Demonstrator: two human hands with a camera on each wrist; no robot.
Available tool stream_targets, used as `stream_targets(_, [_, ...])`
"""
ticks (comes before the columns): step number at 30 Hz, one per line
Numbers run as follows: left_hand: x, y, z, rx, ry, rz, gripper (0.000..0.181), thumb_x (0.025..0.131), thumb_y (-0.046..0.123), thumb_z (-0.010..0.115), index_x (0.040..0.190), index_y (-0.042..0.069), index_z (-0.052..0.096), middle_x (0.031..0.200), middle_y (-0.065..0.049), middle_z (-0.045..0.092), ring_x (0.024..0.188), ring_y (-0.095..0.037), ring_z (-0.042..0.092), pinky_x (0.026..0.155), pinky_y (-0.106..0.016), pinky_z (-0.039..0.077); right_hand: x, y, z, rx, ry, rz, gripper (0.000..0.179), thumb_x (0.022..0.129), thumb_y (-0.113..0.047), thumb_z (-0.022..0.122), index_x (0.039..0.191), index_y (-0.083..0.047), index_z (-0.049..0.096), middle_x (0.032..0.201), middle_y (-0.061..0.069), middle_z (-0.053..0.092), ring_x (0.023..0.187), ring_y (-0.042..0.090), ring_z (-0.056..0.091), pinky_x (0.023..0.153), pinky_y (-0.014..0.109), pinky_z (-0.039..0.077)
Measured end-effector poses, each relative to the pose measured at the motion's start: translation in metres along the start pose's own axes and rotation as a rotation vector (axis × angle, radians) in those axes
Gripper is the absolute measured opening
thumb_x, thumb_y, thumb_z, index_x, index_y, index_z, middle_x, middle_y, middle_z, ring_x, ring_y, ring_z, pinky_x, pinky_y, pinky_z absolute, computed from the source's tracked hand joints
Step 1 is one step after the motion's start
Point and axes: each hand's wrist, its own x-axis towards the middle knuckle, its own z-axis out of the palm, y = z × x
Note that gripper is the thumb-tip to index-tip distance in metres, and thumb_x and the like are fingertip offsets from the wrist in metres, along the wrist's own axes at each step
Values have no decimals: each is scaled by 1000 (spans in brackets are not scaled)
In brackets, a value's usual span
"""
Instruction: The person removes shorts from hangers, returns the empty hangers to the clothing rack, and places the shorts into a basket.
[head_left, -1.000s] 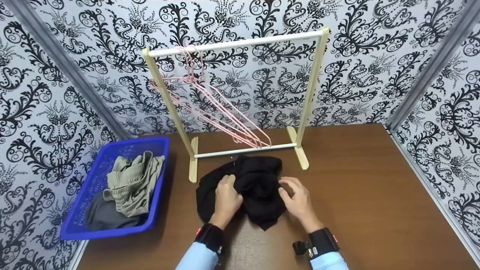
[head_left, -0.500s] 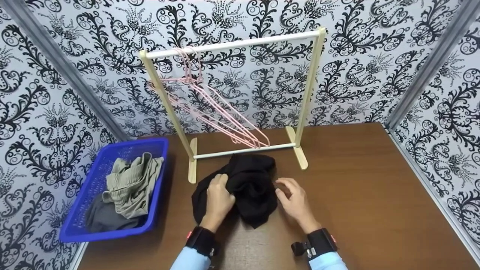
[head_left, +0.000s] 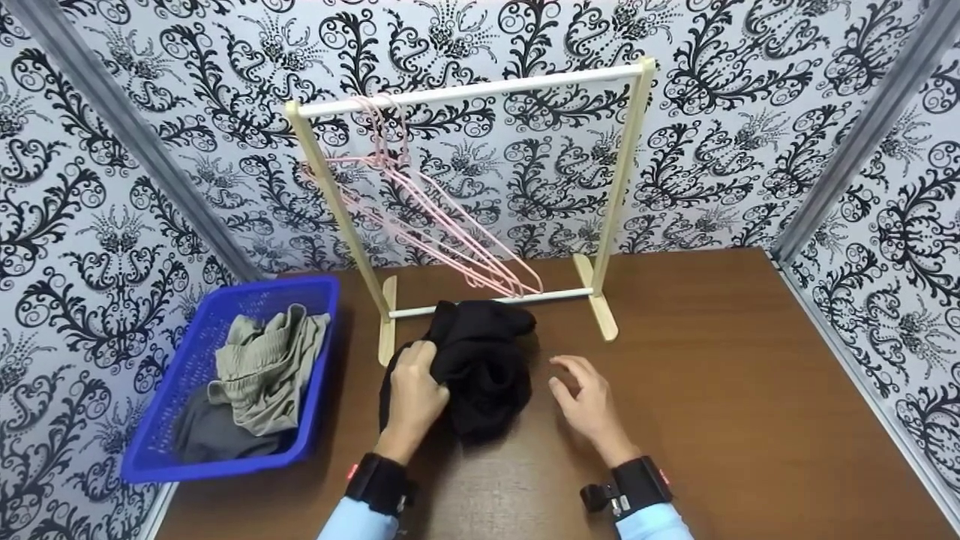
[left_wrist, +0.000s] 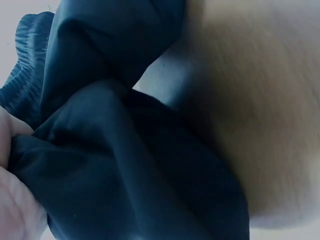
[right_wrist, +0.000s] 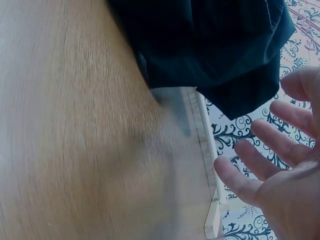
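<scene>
A bunched black garment [head_left: 484,379] lies in front of the rack in the head view. My left hand [head_left: 415,394] grips its left side, with the cloth gathered under the fingers. In the left wrist view a gathered elastic band [left_wrist: 31,55] shows at one end of the dark cloth [left_wrist: 115,165]; folds hide the rest of its shape. To the right of the garment, my right hand [head_left: 589,405] hovers apart from it and holds nothing. Its fingers are spread and loosely bent in the right wrist view, near the hanging edge of the cloth [right_wrist: 215,50].
A rack with a white top rail [head_left: 480,88] stands behind the garment, several pink hangers [head_left: 457,225] hooked near its left end. On the left, a blue basket [head_left: 319,390] contains a khaki garment [head_left: 259,367] and a dark grey one [head_left: 217,427]. Patterned walls surround the brown table [head_left: 720,420].
My left hand has drawn the black garment leftward, bunching it and lifting its lower part. The right hand, close beside the cloth before, has stayed nearly in place, so the gap has widened.
</scene>
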Motion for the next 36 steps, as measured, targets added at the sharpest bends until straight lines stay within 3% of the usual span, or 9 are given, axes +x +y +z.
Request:
stream_targets(7, [2,-8,-9,8,27,33,34,58,-15,68,78,4,50,79,-11,59,72,-32,57,65,-44,49,-1,-4,0,-39,-23,35,27,89,2,70,116,1,71,117,14,71,109,34,68,90,52,55])
stream_targets(22, [13,-19,-32,-4,72,69,33,56,-14,68,85,-1,60,87,-16,67,81,-38,62,75,-50,54,0,-8,6,-40,-32,6,29,92,-3,70,120,4,70,123,19,70,115,40,65,97,56,50])
stream_targets(28, [19,-26,-43,-3,105,71,34,55,-15,65,86,-2,59,86,-17,65,78,-39,59,73,-51,52,3,-11,7,-31,-61,28,30,95,-6,70,124,2,69,128,18,69,120,40,64,101,57,48])
stream_targets(36, [24,-35,-58,-8,139,55,28,61,-15,61,85,-3,56,86,-19,62,79,-41,57,74,-51,49,5,-12,10,-5,-63,-15,32,94,-6,70,124,6,68,128,21,68,119,41,64,100,58,49])
